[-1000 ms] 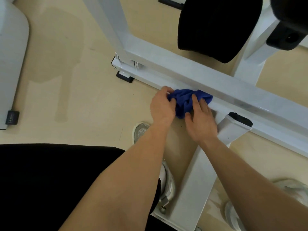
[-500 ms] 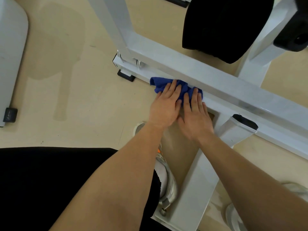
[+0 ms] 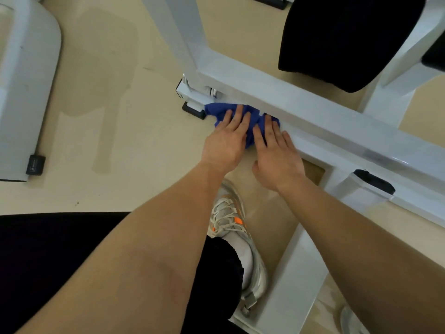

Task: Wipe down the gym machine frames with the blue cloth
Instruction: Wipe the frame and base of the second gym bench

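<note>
The blue cloth (image 3: 250, 121) lies bunched on the low white beam (image 3: 320, 145) of the gym machine frame, close to its left end. My left hand (image 3: 227, 138) presses flat on the cloth's left part with straight fingers. My right hand (image 3: 275, 153) lies beside it, its fingers flat on the cloth's right part and on the beam. A higher white beam (image 3: 301, 102) runs diagonally just behind the cloth.
A black padded seat (image 3: 342, 37) hangs above the frame at top right. A black rubber foot (image 3: 193, 110) sits at the frame's left end. Another white machine base (image 3: 26, 80) stands at far left. My shoe (image 3: 238, 239) is on the beige floor beside a white cross-leg (image 3: 296, 273).
Both hands went from gripping the bunched cloth to pressing it flat, and slid it left along the low beam toward the frame's end.
</note>
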`<state>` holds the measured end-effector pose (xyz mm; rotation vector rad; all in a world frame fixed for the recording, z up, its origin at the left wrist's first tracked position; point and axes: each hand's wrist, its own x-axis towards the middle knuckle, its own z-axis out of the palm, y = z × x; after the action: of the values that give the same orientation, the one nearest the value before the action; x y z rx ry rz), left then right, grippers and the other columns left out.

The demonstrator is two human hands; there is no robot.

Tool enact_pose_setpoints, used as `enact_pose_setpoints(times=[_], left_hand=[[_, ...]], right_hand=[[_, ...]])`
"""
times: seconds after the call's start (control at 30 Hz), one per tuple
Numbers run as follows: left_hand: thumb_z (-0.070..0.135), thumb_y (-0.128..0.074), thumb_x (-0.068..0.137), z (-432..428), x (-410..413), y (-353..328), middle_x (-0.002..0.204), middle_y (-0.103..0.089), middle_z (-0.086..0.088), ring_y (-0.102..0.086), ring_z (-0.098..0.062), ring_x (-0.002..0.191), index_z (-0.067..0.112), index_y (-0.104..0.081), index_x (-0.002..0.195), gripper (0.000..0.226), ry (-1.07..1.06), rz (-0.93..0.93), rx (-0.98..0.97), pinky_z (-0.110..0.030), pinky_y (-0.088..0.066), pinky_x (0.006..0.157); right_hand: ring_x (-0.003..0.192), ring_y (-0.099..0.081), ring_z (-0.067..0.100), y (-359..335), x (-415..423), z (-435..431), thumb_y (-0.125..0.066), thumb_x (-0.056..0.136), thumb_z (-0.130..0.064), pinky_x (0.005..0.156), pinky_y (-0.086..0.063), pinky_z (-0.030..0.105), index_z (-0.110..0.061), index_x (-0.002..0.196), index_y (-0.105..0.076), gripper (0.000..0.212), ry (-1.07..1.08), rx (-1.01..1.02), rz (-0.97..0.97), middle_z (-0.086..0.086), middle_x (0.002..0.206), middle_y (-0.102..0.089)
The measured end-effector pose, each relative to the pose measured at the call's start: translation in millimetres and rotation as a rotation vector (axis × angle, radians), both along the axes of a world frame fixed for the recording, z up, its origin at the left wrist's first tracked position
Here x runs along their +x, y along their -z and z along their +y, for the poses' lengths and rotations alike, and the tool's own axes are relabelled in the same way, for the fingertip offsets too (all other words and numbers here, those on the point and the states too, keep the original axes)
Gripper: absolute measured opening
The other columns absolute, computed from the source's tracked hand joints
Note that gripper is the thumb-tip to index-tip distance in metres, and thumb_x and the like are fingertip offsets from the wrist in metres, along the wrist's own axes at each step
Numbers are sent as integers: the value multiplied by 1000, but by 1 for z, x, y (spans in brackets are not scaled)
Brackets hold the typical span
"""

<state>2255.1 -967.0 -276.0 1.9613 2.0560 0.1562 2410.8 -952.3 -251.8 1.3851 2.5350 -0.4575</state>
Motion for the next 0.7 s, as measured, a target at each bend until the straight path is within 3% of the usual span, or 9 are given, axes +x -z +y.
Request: enact_pose_setpoints(times=[0.17,0.37,0.6,0.7], left_hand=[[27,-38,105,-2,23,1,163,-19,-9,-21,-31,149,14,-28,154,52,180,3,29,-40,-23,120],[21,-36,104,11,-26,1,163,-18,-12,-18,-33,150,11,-26,155,53,-27,-72,11,-46,-23,121],[36,-18,100,7,-6,-4,163,-14,-15,-16,-38,149,15,-28,154,59,86,34,-65,-52,-26,118],[33,-31,104,3,19,-9,165,-12,-9,-14,-34,150,21,-29,154,52,150,21,-73,-49,-27,118]], right_hand=[[152,10,28,0,47,-10,-42,95,-28,124,-1,42,-15,157,10,82,30,-13,-96,15,163,18],[151,17,26,-1,7,8,-42,96,-34,124,1,42,-18,156,16,85,-25,-91,-23,11,161,26],[152,13,26,-2,6,-7,-44,94,-26,124,-1,43,-17,157,12,85,76,-51,-2,11,164,19],[152,14,28,-4,38,-20,-40,94,-27,124,-1,43,-15,156,14,84,162,-65,-59,15,162,21]])
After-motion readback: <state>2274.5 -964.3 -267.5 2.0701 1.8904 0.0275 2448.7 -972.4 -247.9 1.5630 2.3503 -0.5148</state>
